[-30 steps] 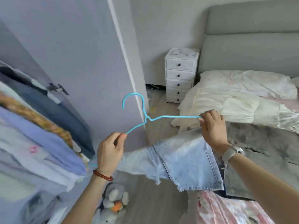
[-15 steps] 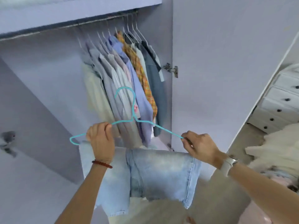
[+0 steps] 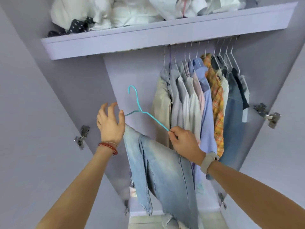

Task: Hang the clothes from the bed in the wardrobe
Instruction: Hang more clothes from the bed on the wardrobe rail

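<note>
Light blue jeans [image 3: 158, 169] hang folded over a turquoise wire hanger [image 3: 140, 109], held up inside the lilac wardrobe. My right hand [image 3: 183, 141] pinches the hanger's right end. My left hand [image 3: 110, 123] is at the hanger's left end with fingers spread, the thumb near the wire, gripping nothing. The hanger's hook points up, well below the rail [image 3: 203, 42] and left of the hung shirts [image 3: 203, 100].
Several shirts on white hangers fill the rail's right part. A shelf [image 3: 148, 37] above carries piled white bedding and dark cloth. Open wardrobe doors with metal hinges [image 3: 267, 115] stand on both sides. A bare stretch of back wall lies left of the shirts.
My view swung from the bed to the wardrobe and tilted up. The hanger with jeans rose toward the rail. My left hand let go of the hanger and opened.
</note>
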Available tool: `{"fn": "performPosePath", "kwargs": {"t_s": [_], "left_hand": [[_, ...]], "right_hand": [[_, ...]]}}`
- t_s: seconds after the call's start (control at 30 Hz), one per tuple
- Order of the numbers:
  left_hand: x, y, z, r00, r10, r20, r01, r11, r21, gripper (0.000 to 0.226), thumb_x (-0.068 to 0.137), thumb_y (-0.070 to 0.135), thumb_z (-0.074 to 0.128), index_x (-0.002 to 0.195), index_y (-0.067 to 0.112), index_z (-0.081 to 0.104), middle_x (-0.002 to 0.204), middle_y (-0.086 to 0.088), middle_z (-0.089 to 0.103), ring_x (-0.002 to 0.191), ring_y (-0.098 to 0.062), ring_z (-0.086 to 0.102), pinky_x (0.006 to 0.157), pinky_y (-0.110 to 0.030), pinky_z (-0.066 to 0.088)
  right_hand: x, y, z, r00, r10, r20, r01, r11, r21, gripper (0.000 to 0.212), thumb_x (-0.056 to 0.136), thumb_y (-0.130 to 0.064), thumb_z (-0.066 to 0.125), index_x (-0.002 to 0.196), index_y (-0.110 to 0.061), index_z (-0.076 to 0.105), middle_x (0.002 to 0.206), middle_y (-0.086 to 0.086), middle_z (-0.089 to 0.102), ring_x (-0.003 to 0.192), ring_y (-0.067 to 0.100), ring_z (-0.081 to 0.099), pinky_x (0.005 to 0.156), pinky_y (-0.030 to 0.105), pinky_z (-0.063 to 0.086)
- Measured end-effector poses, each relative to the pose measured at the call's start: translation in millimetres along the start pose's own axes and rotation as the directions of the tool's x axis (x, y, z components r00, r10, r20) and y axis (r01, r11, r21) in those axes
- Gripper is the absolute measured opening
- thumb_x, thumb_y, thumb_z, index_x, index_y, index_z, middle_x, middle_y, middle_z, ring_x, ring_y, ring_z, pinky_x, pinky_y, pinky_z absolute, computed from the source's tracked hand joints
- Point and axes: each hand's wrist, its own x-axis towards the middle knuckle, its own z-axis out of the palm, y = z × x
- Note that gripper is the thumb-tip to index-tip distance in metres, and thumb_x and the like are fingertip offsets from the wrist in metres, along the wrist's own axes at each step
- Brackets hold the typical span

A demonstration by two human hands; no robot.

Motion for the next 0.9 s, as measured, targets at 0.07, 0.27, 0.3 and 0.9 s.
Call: {"fn": "performPosePath", "kwargs": {"t_s": [0.07, 0.27, 0.3, 0.9], "left_hand": [[14, 5, 0, 0.998, 0.058, -0.029, -0.057, 0.998, 0.039, 0.04, 0.091, 0.017, 0.051, 0.13, 0.012, 0.046, 0.141, -0.016, 0.032, 0.129, -0.035, 0.028, 0.107, -0.051, 0.023], [73, 50, 1, 0.957, 0.274, -0.098, -0.261, 0.957, 0.125, 0.051, 0.084, 0.007, 0.055, 0.134, 0.008, 0.043, 0.144, -0.02, 0.031, 0.133, -0.041, 0.026, 0.105, -0.053, 0.025], [82, 57, 1, 0.948, 0.304, -0.1, -0.287, 0.946, 0.149, 0.054, 0.083, 0.006, 0.055, 0.135, 0.008, 0.042, 0.146, -0.021, 0.029, 0.134, -0.041, 0.023, 0.105, -0.054, 0.024], [165, 56, 51, 0.838, 0.527, -0.144, -0.422, 0.791, 0.443, 0.082, 0.077, 0.024, 0.062, 0.145, 0.02, 0.017, 0.151, -0.02, 0.016, 0.137, -0.044, 0.008, 0.107, -0.062, 0.011]], "right_hand": [[26, 2, 7, 0.999, 0.031, -0.028, -0.029, 0.997, 0.072, 0.017, 0.089, -0.019, 0.053, 0.084, -0.005, 0.063, 0.069, 0.015, 0.066, 0.069, 0.035, 0.061, 0.058, 0.03, 0.035], [113, -15, 24, 0.989, 0.145, -0.036, -0.13, 0.954, 0.268, 0.033, 0.09, -0.015, 0.049, 0.057, -0.018, 0.044, 0.053, 0.007, 0.048, 0.061, 0.028, 0.049, 0.057, 0.03, 0.032], [126, -18, 25, 0.986, 0.159, -0.053, -0.136, 0.944, 0.299, 0.037, 0.09, -0.013, 0.048, 0.055, -0.021, 0.038, 0.051, 0.002, 0.045, 0.06, 0.026, 0.047, 0.057, 0.029, 0.032], [218, -3, 100, 0.858, 0.452, -0.243, -0.353, 0.863, 0.361, 0.024, 0.094, -0.015, 0.044, 0.088, 0.006, 0.056, 0.081, 0.027, 0.062, 0.074, 0.04, 0.058, 0.057, 0.033, 0.033]]}}
